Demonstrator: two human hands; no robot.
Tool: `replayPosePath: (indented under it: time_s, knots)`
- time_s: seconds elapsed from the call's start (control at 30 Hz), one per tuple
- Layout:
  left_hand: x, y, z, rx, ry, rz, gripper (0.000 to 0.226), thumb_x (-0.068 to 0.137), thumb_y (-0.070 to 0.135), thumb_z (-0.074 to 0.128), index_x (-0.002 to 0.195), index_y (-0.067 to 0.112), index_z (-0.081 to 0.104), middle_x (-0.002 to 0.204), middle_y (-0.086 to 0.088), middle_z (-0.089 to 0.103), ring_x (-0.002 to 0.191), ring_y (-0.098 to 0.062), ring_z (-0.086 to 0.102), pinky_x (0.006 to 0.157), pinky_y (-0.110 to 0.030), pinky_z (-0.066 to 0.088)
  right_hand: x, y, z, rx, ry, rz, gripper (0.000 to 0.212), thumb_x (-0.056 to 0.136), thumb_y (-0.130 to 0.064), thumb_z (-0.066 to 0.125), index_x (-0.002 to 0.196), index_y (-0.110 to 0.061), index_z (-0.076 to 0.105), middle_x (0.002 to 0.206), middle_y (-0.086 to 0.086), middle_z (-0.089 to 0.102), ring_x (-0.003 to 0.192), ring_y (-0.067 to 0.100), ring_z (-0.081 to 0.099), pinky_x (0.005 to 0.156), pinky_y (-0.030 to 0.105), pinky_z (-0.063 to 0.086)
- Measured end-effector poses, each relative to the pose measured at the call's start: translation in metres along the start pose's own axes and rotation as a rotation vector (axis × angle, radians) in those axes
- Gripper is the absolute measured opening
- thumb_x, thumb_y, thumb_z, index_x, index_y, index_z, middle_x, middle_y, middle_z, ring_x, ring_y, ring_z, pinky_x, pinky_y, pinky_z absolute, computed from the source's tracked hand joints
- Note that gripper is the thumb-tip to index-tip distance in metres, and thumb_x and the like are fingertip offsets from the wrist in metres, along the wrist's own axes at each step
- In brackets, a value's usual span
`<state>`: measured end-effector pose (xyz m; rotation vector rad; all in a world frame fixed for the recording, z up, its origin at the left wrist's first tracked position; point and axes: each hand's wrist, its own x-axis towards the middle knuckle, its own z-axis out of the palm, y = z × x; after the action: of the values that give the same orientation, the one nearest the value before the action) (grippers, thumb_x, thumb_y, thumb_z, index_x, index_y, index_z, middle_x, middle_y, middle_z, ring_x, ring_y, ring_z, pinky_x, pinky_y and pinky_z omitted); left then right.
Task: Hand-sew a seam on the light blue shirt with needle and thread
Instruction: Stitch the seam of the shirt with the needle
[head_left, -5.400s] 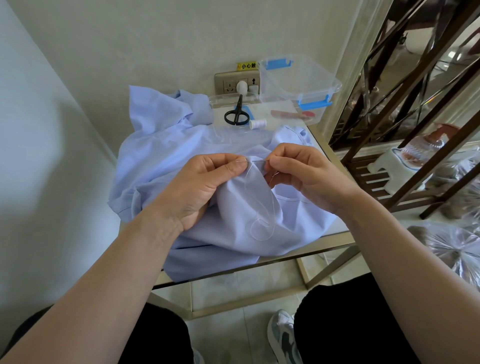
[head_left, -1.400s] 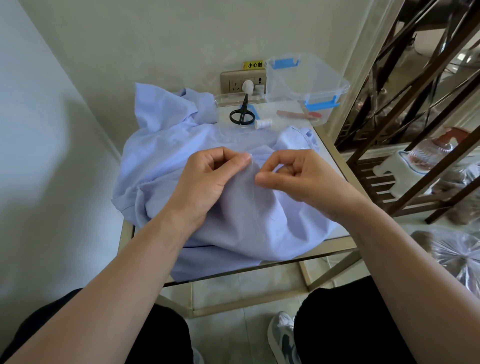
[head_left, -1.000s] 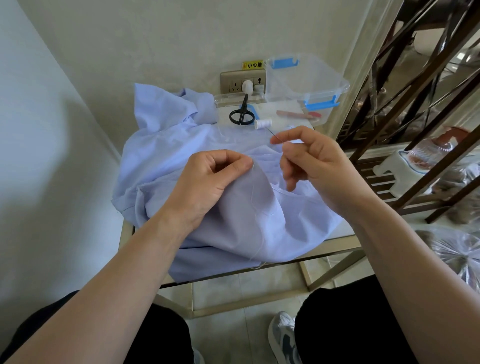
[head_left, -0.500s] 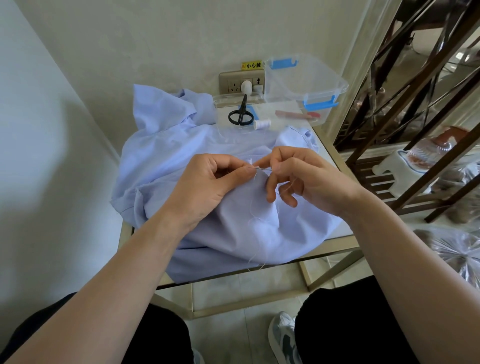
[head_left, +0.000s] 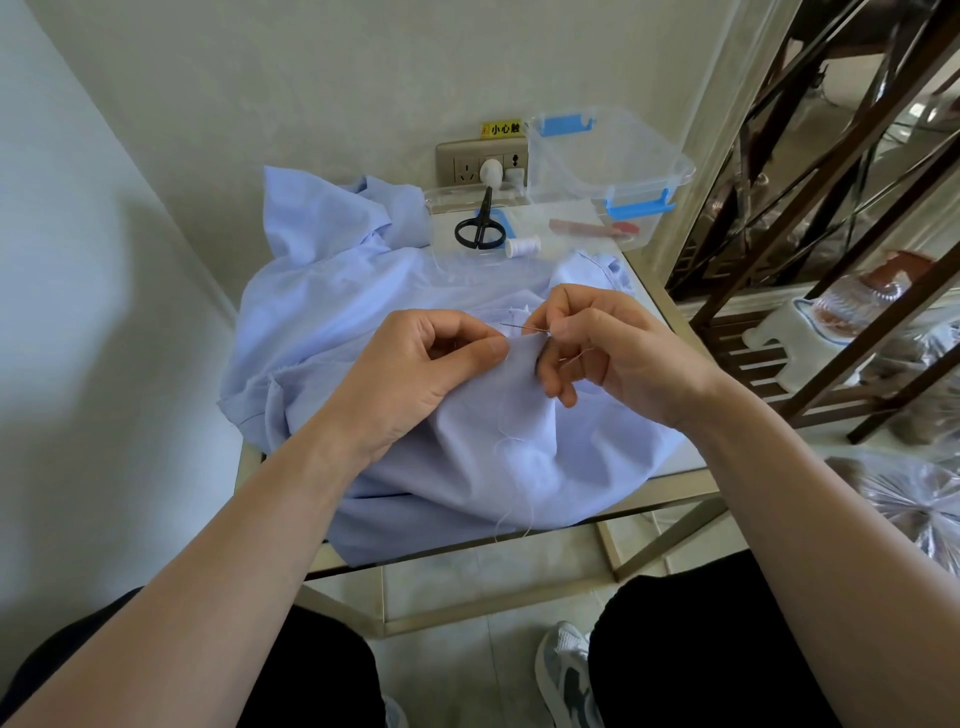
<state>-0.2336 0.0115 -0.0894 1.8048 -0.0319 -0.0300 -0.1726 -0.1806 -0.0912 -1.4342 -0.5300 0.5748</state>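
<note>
Steel tip first, easing the needle (head_left: 522, 327) through the light blue shirt (head_left: 358, 291), pinching its eye end in the right hand (head_left: 623, 353) and taut cloth in the left hand (head_left: 415, 374).

The person is wearing black trousers (head_left: 701, 649) covering both thighs. A grey-and-white trainer (head_left: 567, 675) with dark side panels is showing at the lower edge. The left hand (head_left: 415, 374), right hand (head_left: 618, 353) and both forearms (head_left: 234, 571) are showing bare.

yellow sticker (head_left: 501, 128) reading 小心触, above wall socket (head_left: 480, 163)
</note>
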Motion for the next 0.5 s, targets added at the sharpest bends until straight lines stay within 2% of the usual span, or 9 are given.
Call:
replayPosePath:
  time_s: [0.1,0.3,0.5]
  knots:
    - [0.0,-0.0002,-0.0012,0.011,0.0,-0.013,0.012,0.09,0.014,0.068,0.079,0.016,0.073,0.074,0.009,0.07,0.073,-0.002,0.061,0.073,-0.014,0.047,-0.0011,0.0012,-0.0026,-0.002,-0.006,-0.019,0.01,0.081,-0.005,0.047,0.071,-0.008,0.048,0.089,0.015,0.056,0.063,0.023,0.06,0.056,0.028,0.049]
    - [-0.0007,0.0012,-0.0018,0.038,0.009,-0.021,0.012,0.089,0.014,0.069,0.077,0.017,0.073,0.073,0.008,0.071,0.073,-0.002,0.062,0.072,-0.014,0.048,-0.0026,0.0033,-0.0067,-0.049,-0.018,-0.033,0.012,0.08,-0.002,0.047,0.071,-0.009,0.046,0.084,0.009,0.062,0.063,0.022,0.062,0.057,0.027,0.05]
    - [-0.0001,0.0007,-0.002,0.06,0.026,-0.001,0.018,0.088,0.018,0.07,0.07,0.015,0.07,0.067,0.002,0.062,0.067,-0.008,0.052,0.067,-0.019,0.043,-0.0032,0.0032,-0.0074,-0.085,-0.017,-0.052,0.014,0.079,0.0,0.045,0.07,-0.01,0.044,0.081,0.008,0.062,0.063,0.022,0.062,0.058,0.026,0.049]
